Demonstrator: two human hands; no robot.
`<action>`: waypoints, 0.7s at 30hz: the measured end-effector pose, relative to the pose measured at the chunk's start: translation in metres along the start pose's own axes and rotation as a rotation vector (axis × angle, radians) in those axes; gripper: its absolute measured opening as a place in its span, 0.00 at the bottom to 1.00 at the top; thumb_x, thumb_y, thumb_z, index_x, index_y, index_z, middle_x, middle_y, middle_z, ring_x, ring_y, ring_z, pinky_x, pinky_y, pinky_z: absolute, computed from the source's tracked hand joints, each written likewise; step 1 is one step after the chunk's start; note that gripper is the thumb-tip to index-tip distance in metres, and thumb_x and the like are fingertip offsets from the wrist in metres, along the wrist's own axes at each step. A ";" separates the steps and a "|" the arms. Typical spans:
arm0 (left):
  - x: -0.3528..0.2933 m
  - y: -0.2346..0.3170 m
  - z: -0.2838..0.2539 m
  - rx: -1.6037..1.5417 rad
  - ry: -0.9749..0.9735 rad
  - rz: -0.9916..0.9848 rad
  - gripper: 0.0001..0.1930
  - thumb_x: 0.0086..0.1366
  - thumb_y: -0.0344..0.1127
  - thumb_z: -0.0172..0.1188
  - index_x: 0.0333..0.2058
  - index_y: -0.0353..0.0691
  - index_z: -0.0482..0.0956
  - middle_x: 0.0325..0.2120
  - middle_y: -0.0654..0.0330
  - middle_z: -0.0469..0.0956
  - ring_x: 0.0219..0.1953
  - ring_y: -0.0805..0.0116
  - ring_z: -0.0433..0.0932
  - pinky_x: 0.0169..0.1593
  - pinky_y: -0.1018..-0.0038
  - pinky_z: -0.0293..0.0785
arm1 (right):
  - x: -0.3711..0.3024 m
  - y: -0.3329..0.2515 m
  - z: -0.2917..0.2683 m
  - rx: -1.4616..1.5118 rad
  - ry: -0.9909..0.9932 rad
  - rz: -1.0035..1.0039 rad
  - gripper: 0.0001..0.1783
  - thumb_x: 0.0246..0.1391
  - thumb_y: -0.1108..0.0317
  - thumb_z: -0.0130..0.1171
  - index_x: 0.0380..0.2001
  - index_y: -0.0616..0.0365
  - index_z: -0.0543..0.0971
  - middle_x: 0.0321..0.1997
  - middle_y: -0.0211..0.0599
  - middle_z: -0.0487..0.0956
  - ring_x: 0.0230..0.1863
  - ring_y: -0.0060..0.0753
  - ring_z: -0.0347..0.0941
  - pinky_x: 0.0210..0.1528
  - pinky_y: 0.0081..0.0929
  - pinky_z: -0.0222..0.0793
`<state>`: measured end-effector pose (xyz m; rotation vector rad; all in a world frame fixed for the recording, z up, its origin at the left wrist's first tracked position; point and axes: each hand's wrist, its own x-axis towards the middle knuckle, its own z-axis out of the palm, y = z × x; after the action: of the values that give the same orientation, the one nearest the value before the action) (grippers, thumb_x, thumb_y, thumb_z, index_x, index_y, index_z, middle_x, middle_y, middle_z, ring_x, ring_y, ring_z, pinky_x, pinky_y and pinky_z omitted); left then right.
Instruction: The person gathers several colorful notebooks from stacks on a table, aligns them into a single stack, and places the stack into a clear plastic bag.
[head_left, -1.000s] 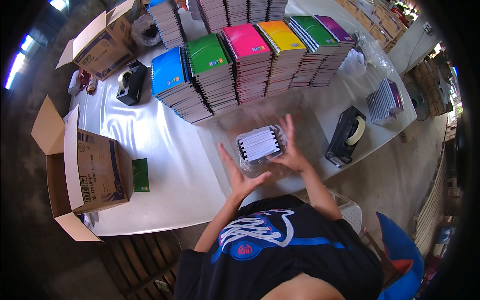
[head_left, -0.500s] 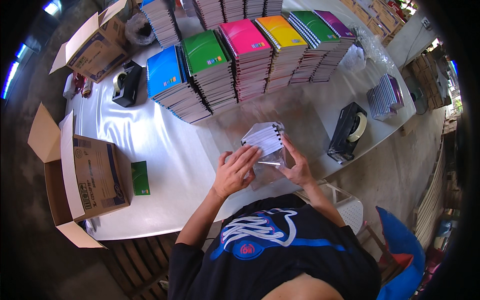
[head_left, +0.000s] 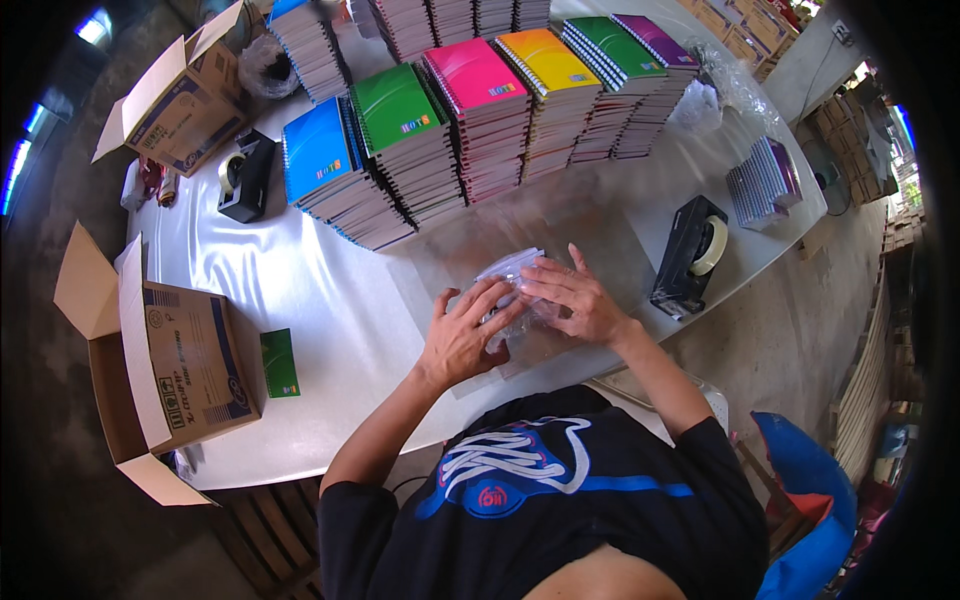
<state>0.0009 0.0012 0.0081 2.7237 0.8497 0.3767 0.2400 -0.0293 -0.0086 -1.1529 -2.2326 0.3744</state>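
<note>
Right hand just moved over the top of the clear-wrapped bundle on the surface to join left hand, both part-spread, can't tell if pinching, so it's probably being wrapped snug.

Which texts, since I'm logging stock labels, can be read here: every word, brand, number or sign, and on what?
Wording isn't copied here, only placed:
Blue notebook, green notebook, pink notebook: short multicoloured lettering, lower corner.
Yellow notebook: small corner mark, unreadable.
Near carton: dark lettering and handling symbols, partly legible.
Far carton: print too small.
Shirt: red emblem, letters unclear.
Bundle: none readable.
</note>
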 end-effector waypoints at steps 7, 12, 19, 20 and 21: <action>0.028 -0.031 -0.007 -0.530 0.255 -0.195 0.31 0.47 0.39 0.64 0.52 0.41 0.70 0.50 0.51 0.70 0.51 0.61 0.70 0.51 0.62 0.65 | -0.001 0.006 0.008 -0.349 0.120 -0.098 0.21 0.48 0.58 0.61 0.49 0.35 0.77 0.66 0.27 0.62 0.70 0.28 0.49 0.69 0.53 0.24; 0.070 -0.055 -0.007 -1.122 0.042 -0.378 0.13 0.56 0.25 0.55 0.40 0.33 0.79 0.32 0.57 0.81 0.32 0.70 0.79 0.40 0.76 0.74 | -0.001 0.005 0.013 -0.413 0.190 -0.108 0.21 0.47 0.59 0.62 0.48 0.31 0.77 0.69 0.28 0.56 0.72 0.28 0.39 0.69 0.52 0.23; 0.071 -0.043 -0.062 -0.559 0.908 -0.172 0.13 0.52 0.23 0.57 0.39 0.37 0.79 0.41 0.52 0.77 0.41 0.66 0.75 0.40 0.73 0.70 | -0.003 0.005 0.011 -0.441 0.174 -0.105 0.21 0.46 0.60 0.63 0.46 0.30 0.78 0.69 0.27 0.55 0.72 0.29 0.39 0.69 0.53 0.24; 0.064 -0.032 -0.070 -0.432 0.873 0.046 0.14 0.51 0.28 0.60 0.39 0.39 0.79 0.41 0.54 0.77 0.41 0.63 0.76 0.42 0.71 0.69 | -0.003 0.004 0.010 -0.430 0.171 -0.084 0.21 0.45 0.60 0.63 0.46 0.30 0.78 0.69 0.28 0.55 0.72 0.29 0.39 0.69 0.53 0.24; 0.053 -0.023 -0.073 -0.297 0.835 0.256 0.15 0.50 0.33 0.63 0.39 0.41 0.79 0.42 0.57 0.77 0.41 0.59 0.77 0.43 0.68 0.68 | -0.002 0.001 0.010 -0.414 0.168 -0.070 0.21 0.45 0.59 0.63 0.46 0.30 0.78 0.69 0.28 0.55 0.72 0.29 0.39 0.69 0.53 0.23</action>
<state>0.0078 0.0632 0.0777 2.3555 0.5291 1.6157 0.2351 -0.0302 -0.0182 -1.2527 -2.2513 -0.2186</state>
